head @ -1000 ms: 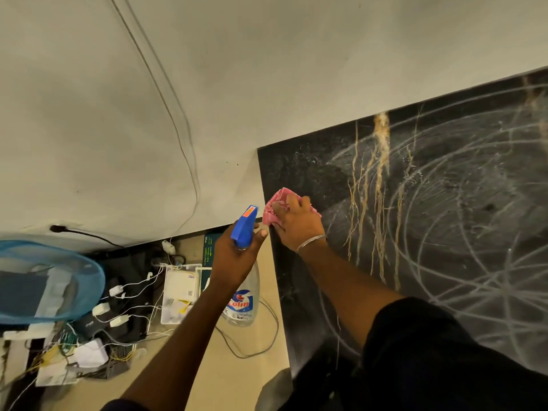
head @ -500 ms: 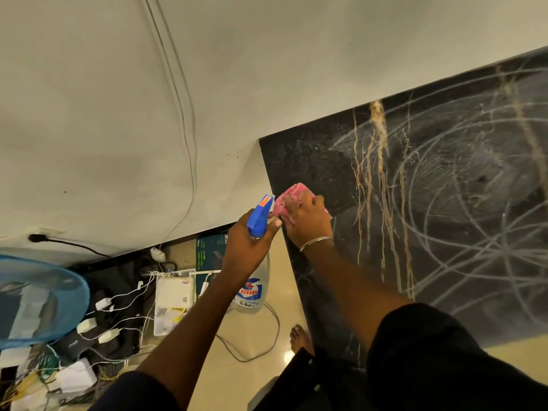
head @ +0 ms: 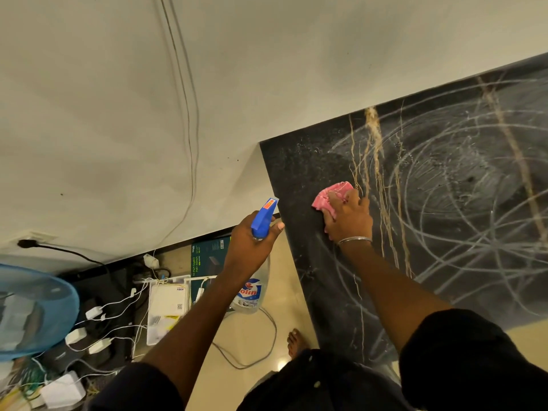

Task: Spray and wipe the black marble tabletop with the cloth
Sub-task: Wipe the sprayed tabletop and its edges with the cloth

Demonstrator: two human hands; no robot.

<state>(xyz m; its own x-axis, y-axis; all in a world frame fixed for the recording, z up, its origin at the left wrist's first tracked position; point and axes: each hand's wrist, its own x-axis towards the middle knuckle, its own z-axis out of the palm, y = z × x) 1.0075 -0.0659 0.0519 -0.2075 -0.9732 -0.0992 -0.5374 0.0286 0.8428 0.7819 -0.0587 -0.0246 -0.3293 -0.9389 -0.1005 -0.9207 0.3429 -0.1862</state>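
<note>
The black marble tabletop [head: 444,232] with gold veins fills the right side, covered in pale curved wipe streaks. My right hand [head: 348,218] presses a crumpled pink cloth [head: 330,194] onto the marble near its left edge, fingers curled over the cloth. My left hand [head: 252,247] grips the neck of a clear spray bottle [head: 252,295] with a blue trigger head [head: 264,218], held off the table's left edge over the floor, nozzle pointing up toward the wall.
A white wall [head: 148,114] with thin cables runs behind the table. On the floor at left lie a blue mesh basket [head: 32,310], white chargers and tangled wires [head: 98,327], a white router box [head: 166,310] and a dark green box [head: 210,256]. A bare foot [head: 296,342] stands by the table.
My right hand has slid the pink cloth from the table's left edge further onto the marble, to the right. My left hand with the spray bottle stays beside the edge.
</note>
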